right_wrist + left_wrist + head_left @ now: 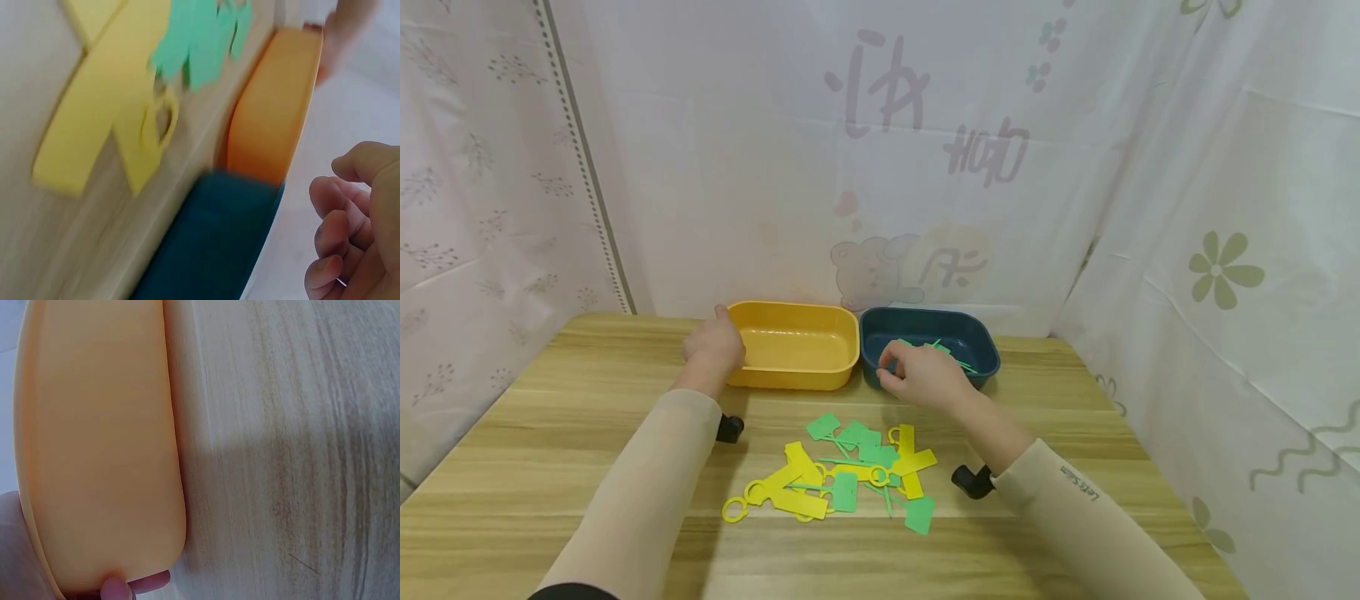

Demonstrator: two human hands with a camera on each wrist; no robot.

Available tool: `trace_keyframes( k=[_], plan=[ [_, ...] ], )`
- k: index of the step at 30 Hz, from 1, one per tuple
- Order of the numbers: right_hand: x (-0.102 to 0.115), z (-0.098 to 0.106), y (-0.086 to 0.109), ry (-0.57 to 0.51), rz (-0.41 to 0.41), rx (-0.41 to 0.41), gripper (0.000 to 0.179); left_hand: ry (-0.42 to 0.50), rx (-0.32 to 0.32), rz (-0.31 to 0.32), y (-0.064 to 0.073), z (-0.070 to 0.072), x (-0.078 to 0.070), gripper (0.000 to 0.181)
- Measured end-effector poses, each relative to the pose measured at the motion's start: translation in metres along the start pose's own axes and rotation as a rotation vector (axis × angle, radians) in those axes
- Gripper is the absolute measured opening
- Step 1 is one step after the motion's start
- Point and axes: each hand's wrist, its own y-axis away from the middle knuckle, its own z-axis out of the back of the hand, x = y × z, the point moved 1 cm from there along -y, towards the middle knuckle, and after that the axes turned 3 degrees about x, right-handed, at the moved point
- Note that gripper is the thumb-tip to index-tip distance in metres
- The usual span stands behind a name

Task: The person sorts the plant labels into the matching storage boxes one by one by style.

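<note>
A yellow plastic bin [793,379] stands at the back of the table, and my left hand [713,343] grips its left end. In the left wrist view, fingertips [115,589] curl against that end of the bin. Directly right of it stands a dark blue bin [973,327] with several thin green tags [942,346] inside. Over the front rim of the blue bin is my right hand [925,375], its fingers loosely curled and nothing between them. In front of the bins lies a mixed pile of green tags [844,492] and yellow tags with ring ends [801,503].
The wooden tabletop [550,467] extends around the pile on both sides. A printed white curtain [737,167] hangs right behind the bins. A black fitting [973,482] shows by the right wrist, another [730,429] by the left.
</note>
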Motion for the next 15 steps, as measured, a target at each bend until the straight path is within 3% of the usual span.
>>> trace_keyframes(
  k=[4, 8, 15],
  plan=[
    [0.026, -0.008, 0.004, 0.009, 0.082, 0.042, 0.014, -0.003, -0.003, -0.003, 0.0, 0.0, 0.0, 0.091],
    [0.049, -0.016, 0.008, 0.033, 0.143, 0.142, 0.016, -0.001, 0.0, 0.003, 0.0, -0.001, -0.001, 0.092],
    [0.072, -0.033, 0.008, 0.047, 0.223, 0.286, 0.012, 0.004, -0.002, 0.006, -0.003, -0.001, 0.0, 0.091]
  ],
)
